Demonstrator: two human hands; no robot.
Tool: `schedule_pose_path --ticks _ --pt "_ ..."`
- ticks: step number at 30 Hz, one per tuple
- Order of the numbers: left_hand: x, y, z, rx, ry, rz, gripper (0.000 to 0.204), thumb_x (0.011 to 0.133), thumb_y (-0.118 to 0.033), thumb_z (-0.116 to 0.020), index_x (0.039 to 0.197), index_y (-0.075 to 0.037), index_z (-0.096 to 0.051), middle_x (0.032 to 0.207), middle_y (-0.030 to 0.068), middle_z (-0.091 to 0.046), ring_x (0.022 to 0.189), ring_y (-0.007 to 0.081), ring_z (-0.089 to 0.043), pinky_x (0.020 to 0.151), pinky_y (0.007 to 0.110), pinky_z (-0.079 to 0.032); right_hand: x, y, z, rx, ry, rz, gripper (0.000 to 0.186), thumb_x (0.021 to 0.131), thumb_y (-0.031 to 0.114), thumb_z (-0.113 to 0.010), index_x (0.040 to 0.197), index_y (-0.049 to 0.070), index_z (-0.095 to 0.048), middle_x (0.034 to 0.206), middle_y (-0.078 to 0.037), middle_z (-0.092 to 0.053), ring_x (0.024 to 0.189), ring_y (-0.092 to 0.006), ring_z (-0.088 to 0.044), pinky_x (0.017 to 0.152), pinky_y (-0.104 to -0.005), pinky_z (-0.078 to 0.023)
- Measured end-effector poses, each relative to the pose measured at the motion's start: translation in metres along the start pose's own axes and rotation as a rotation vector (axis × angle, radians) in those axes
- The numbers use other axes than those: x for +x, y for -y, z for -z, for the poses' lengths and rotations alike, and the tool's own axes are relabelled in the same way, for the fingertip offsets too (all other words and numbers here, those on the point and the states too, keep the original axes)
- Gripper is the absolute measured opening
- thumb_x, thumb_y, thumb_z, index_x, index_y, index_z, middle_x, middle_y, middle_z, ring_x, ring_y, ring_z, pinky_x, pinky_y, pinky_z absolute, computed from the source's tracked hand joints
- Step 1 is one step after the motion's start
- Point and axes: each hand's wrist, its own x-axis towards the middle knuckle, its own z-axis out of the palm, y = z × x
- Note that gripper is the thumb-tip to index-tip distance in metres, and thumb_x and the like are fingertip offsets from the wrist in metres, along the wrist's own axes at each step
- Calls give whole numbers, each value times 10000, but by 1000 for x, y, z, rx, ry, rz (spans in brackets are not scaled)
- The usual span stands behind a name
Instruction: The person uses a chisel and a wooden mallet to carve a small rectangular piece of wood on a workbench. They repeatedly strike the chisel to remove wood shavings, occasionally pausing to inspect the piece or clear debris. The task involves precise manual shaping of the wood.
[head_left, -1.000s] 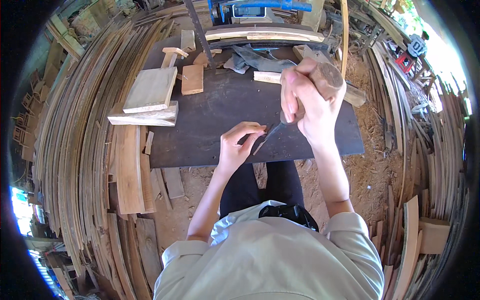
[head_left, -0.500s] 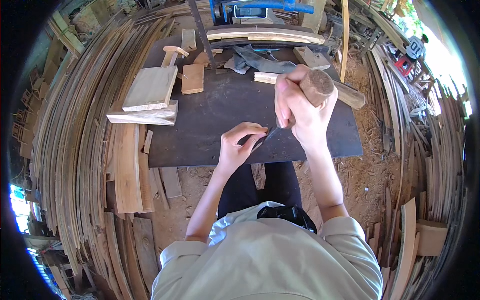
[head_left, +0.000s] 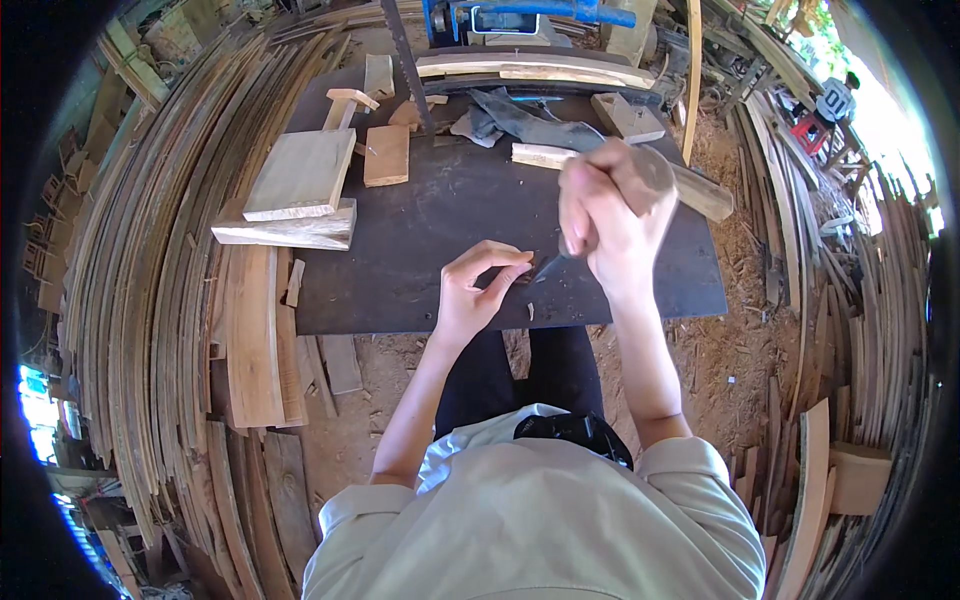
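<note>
My left hand (head_left: pixel 478 292) rests on the dark board (head_left: pixel 420 230) near its front edge, fingertips pinched on a tiny piece that I cannot make out. My right hand (head_left: pixel 608 218) hovers just right of it, fist closed around a tool with a thick wooden handle (head_left: pixel 652 168). The tool's thin dark blade (head_left: pixel 549 267) slants down and left, its tip meeting my left fingertips. A long wooden bar (head_left: pixel 700 192) lies on the board behind my right hand, partly hidden by it.
Pale wooden blocks (head_left: pixel 300 175) and a small square block (head_left: pixel 387 155) lie on the board's left part, grey cloth (head_left: pixel 530 120) at the back. A blue machine (head_left: pixel 520 15) stands behind. Curved wooden strips (head_left: pixel 150 300) are stacked on both sides; sandy ground lies below.
My right hand has sunk slightly and turned a little, keeping the blade at my left fingertips. My left hand has stayed in place.
</note>
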Motion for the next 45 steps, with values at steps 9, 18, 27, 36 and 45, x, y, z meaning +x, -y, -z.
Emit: schedule_pose_path --ticks 9,18,27,36,45 --pt "-4 8 0 16 -76 35 124 818 64 -665 934 22 -681 938 111 -673 880 154 -637 804 251 -488 -2 10 14 124 -18 100 92 850 -3 -502 760 -21 -503 496 -59 -438 344 -114 -381 453 -261 -381" --pt "-3 5 -2 -5 -91 64 130 812 60 -676 935 21 -685 957 114 -673 892 160 -640 817 259 -491 -11 12 16 251 -67 115 162 853 -22 -551 708 -10 -480 526 -65 -480 379 -102 -430 357 -249 -346" --pt "-4 4 -2 20 -27 15 131 805 55 -685 931 21 -691 945 111 -677 878 163 -645 801 267 -504 -12 -3 0 42 -134 9 160 819 -40 -614 677 -4 -549 499 -22 -514 401 -55 -479 372 -219 -355" --pt "-1 7 -2 16 -77 30 159 816 75 -661 967 31 -681 925 110 -672 846 148 -647 778 255 -511 -10 -3 1 39 -57 167 135 777 -54 -622 678 -2 -547 542 -6 -526 412 -54 -481 390 -218 -350" --pt "0 8 -1 70 -119 31 166 832 77 -644 992 40 -664 945 98 -664 868 141 -647 784 244 -520 0 13 -4 197 -7 75 126 838 -28 -601 716 -18 -572 510 -22 -515 384 -69 -461 366 -218 -331"
